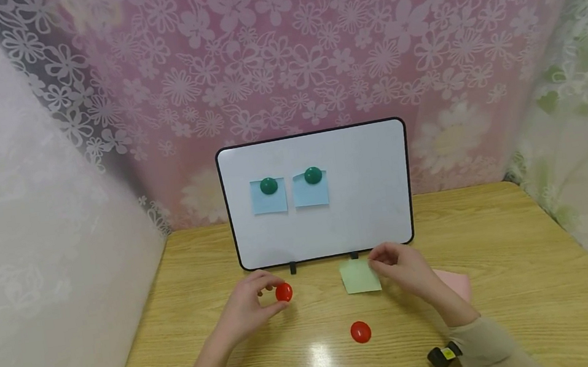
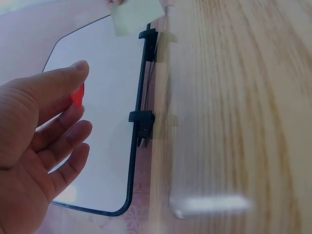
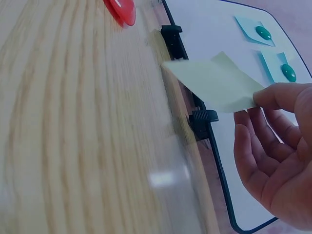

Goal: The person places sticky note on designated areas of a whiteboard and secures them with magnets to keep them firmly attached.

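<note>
My left hand [image 1: 251,305] pinches a round red magnet [image 1: 284,292] between thumb and fingers, in front of the board's lower left edge. In the left wrist view only a sliver of that magnet [image 2: 78,95] shows behind the thumb. With thumb and fingertips my right hand [image 1: 407,268] holds a pale green sticky note [image 1: 361,276] by its edge. The right wrist view shows this note [image 3: 214,83] lifted off the table, overlapping the board's lower edge. A whiteboard [image 1: 370,210] stands upright behind both hands. On the table between the forearms lies another red magnet [image 1: 360,331].
Two blue sticky notes [image 1: 269,202] hang on the board's left and middle, each under a green magnet [image 1: 269,185]. Black feet [image 1: 293,268] support the board. A pink sticky note [image 1: 456,283] lies partly behind the right forearm on the wooden table [image 1: 535,276]. Patterned curtains surround the table.
</note>
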Action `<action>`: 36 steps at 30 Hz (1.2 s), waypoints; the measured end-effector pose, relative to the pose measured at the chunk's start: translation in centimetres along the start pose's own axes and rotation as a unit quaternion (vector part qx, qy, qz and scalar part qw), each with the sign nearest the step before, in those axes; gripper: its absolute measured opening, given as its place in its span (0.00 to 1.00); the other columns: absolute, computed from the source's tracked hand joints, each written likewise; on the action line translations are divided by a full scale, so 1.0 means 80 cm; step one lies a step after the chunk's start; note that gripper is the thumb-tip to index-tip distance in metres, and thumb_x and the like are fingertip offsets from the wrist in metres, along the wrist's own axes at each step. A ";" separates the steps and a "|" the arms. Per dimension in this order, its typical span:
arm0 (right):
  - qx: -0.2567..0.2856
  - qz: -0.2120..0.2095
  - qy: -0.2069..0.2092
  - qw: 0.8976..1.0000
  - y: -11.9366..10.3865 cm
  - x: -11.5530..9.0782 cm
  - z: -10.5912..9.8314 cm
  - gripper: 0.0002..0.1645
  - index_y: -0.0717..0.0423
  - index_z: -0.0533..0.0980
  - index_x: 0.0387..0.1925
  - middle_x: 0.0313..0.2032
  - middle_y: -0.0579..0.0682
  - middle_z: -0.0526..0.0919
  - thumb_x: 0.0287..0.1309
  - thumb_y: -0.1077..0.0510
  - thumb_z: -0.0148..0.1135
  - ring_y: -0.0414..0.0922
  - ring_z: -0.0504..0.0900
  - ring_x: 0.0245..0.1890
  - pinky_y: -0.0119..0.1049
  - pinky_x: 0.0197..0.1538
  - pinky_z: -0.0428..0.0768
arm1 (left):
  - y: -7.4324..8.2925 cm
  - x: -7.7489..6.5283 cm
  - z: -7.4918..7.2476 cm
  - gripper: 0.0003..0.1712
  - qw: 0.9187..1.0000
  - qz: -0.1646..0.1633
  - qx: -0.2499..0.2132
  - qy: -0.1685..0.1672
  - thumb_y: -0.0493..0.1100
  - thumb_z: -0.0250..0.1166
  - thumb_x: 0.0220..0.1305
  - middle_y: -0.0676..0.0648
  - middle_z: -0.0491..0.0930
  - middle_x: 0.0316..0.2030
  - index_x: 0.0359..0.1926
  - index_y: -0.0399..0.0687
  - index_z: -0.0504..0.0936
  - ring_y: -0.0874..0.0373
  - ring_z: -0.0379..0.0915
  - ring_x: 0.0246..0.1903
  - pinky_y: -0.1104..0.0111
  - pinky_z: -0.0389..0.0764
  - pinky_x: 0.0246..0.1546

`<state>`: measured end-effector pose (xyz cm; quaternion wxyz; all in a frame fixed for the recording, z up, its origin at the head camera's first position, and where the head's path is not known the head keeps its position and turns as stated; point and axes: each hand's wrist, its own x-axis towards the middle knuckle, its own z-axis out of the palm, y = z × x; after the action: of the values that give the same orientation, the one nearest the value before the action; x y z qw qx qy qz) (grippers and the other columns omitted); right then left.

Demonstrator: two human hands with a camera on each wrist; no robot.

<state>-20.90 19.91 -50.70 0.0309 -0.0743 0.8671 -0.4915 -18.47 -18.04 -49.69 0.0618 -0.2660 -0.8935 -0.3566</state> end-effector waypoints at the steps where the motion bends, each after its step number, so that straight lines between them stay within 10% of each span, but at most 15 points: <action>1: 0.014 0.004 0.001 1.000 -0.001 0.001 0.001 0.08 0.55 0.84 0.48 0.42 0.48 0.87 0.72 0.57 0.70 0.46 0.85 0.41 0.39 0.44 0.85 | 0.000 0.000 0.000 0.20 1.000 0.001 -0.001 0.000 0.39 0.85 0.56 0.59 0.84 0.45 0.50 0.50 0.90 0.51 0.80 0.42 0.64 0.81 0.40; 11: 0.128 0.020 0.006 0.991 -0.005 0.005 0.007 0.18 0.66 0.79 0.59 0.51 0.61 0.84 0.74 0.61 0.67 0.52 0.86 0.46 0.49 0.51 0.88 | -0.001 0.000 0.001 0.21 1.000 -0.002 -0.007 -0.002 0.38 0.85 0.56 0.56 0.84 0.46 0.51 0.48 0.90 0.47 0.81 0.43 0.60 0.83 0.40; 36: 0.162 0.016 -0.006 0.987 -0.020 0.025 0.048 0.22 0.67 0.82 0.61 0.53 0.61 0.87 0.70 0.61 0.71 0.50 0.87 0.52 0.37 0.53 0.86 | 0.001 0.007 0.000 0.20 0.998 -0.019 -0.027 0.052 0.40 0.84 0.58 0.55 0.83 0.48 0.51 0.48 0.90 0.45 0.80 0.43 0.51 0.85 0.41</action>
<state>-22.23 15.48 -51.24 0.0558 -0.0579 0.7769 -0.6244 -18.90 -17.77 -49.48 0.0943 -0.2319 -0.8840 -0.3949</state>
